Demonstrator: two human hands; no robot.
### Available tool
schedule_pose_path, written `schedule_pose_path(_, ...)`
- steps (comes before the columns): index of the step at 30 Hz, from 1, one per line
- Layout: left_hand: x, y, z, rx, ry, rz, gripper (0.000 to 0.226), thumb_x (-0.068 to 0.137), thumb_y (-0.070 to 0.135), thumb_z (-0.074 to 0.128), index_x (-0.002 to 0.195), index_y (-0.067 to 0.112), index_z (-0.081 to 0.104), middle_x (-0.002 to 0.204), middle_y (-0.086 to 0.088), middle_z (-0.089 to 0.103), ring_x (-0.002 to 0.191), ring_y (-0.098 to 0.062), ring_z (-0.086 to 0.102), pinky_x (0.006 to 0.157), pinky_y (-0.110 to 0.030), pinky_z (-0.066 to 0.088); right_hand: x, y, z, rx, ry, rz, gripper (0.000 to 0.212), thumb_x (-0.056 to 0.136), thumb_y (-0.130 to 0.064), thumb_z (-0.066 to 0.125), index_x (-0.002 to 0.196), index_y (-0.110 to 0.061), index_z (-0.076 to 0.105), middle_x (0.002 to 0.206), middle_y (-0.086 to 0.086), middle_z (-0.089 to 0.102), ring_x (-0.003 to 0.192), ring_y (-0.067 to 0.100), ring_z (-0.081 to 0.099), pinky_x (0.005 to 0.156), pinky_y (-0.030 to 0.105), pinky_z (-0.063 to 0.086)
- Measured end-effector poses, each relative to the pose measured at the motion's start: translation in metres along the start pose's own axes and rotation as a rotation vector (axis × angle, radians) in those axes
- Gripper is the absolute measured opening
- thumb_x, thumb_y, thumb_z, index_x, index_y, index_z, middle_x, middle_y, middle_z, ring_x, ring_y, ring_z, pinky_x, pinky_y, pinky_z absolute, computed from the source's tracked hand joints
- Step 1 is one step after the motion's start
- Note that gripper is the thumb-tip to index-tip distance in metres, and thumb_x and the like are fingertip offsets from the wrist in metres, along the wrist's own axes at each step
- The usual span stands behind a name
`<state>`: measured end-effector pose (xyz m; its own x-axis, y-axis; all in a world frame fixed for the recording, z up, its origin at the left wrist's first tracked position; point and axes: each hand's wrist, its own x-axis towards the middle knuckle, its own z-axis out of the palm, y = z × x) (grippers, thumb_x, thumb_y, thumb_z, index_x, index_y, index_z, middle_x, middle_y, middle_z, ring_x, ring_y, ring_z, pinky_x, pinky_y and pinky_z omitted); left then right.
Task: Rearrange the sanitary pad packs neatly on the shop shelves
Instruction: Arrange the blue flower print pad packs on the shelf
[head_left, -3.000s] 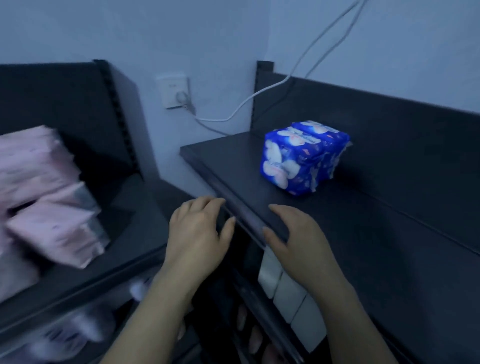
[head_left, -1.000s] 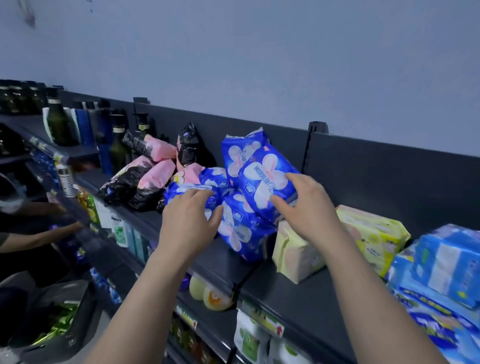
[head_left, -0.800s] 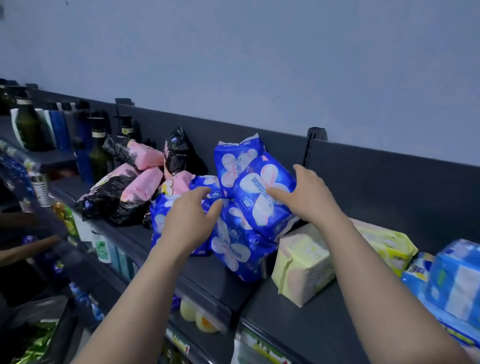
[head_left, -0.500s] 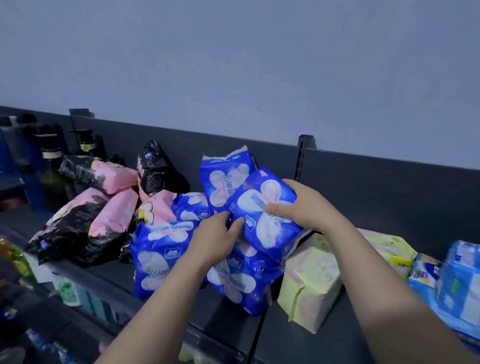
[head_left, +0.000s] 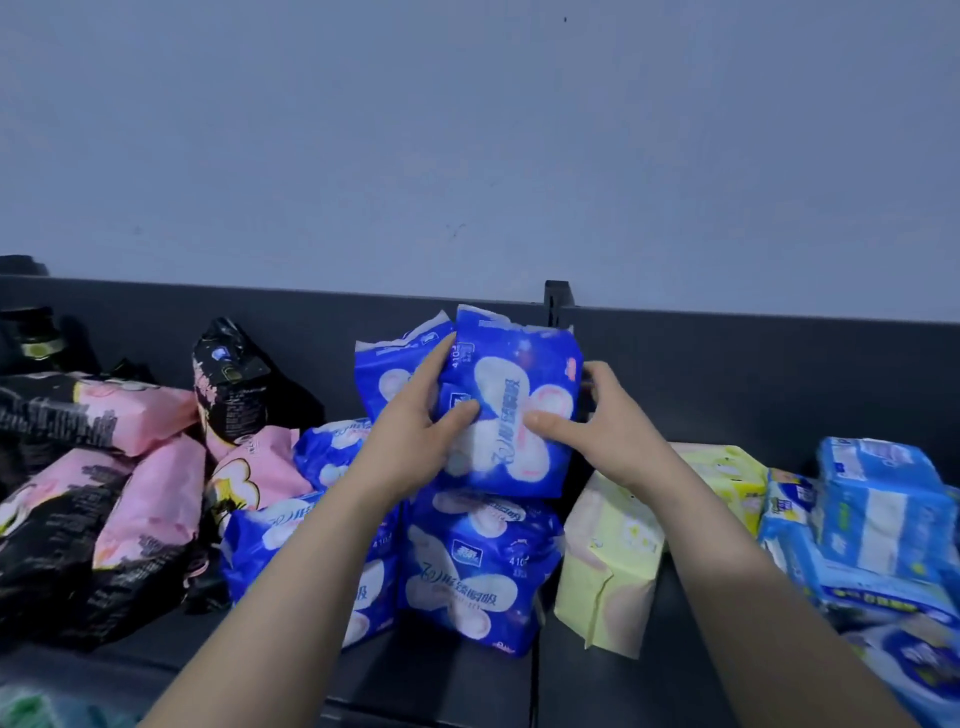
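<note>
A dark blue sanitary pad pack (head_left: 524, 384) with white petal shapes stands upright on top of a heap of the same blue packs. My left hand (head_left: 410, 441) grips its left edge and my right hand (head_left: 602, 421) grips its right edge. Another blue pack (head_left: 389, 364) leans behind it on the left. Under it lie two more blue packs (head_left: 467, 577), the left one (head_left: 260, 540) partly hidden by my left forearm. All sit on the dark shop shelf (head_left: 431, 680).
Pink-and-black packs (head_left: 104, 499) are piled at the left, one black pack (head_left: 228, 379) standing upright. Pale yellow packs (head_left: 618, 566) lie right of the blue heap, light blue packs (head_left: 883, 509) at the far right. A dark back panel (head_left: 753, 374) closes the shelf behind.
The view moved from another shelf to this one. Both hands closed on the top blue pack and turned it from tilted to upright, lifting it slightly on the heap.
</note>
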<state>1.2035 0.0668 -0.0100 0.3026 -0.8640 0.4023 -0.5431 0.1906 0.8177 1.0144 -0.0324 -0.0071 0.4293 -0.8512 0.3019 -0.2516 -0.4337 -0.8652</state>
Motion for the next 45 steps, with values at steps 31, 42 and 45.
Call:
schedule_pose_path(31, 0.089, -0.052, -0.044, 0.697, -0.035, -0.015, 0.123, 0.056, 0.055, 0.086, 0.153, 0.032, 0.015, 0.157, 0.007, 0.024, 0.144, -0.022, 0.018, 0.111, -0.045, 0.030, -0.006, -0.009, -0.018, -0.027, 0.173, 0.084, 0.072, 0.051, -0.025, 0.095, 0.103, -0.026, 0.045, 0.098, -0.008, 0.069, 0.082, 0.013, 0.070, 0.074, 0.040, 0.058)
schedule_pose_path(42, 0.067, -0.056, -0.045, 0.424, 0.367, -0.014, 0.074, 0.065, 0.041, 0.085, 0.130, 0.029, 0.053, 0.131, 0.009, 0.053, 0.123, -0.022, 0.041, 0.082, -0.036, 0.039, -0.022, -0.012, -0.017, 0.049, 0.311, 0.112, 0.079, 0.056, -0.027, 0.093, 0.114, -0.030, 0.039, 0.108, -0.011, 0.062, 0.087, 0.011, 0.068, 0.067, 0.033, 0.057)
schedule_pose_path(45, 0.055, -0.050, -0.042, 0.282, 0.409, -0.027, 0.074, 0.063, 0.045, 0.086, 0.128, 0.031, 0.053, 0.127, 0.009, 0.055, 0.121, -0.023, 0.045, 0.081, -0.035, 0.040, -0.036, -0.014, -0.019, 0.091, 0.374, 0.117, 0.077, 0.058, -0.027, 0.092, 0.114, -0.031, 0.039, 0.108, -0.011, 0.061, 0.085, 0.010, 0.069, 0.060, 0.029, 0.056)
